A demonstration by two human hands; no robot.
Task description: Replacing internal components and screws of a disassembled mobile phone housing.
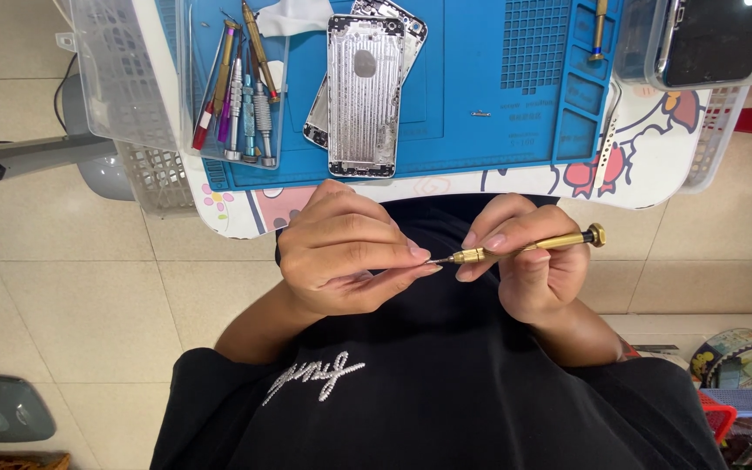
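Observation:
My right hand (pixel 528 261) grips a small brass precision screwdriver (pixel 533 246), held level over my lap with its tip pointing left. My left hand (pixel 345 252) pinches at that tip with thumb and forefinger; whatever is between the fingertips is too small to see. Both hands hover just in front of the table edge, above my black shirt. On the blue work mat (pixel 480 78) behind them lie two silver phone back housings (pixel 365 96), one stacked over the other.
A clear tray (pixel 237 87) with several screwdrivers sits left on the mat. Another brass screwdriver (pixel 600 30) lies at the mat's right. A clear box with a dark phone (pixel 715 39) stands at the far right. White baskets flank the small table; tiled floor surrounds it.

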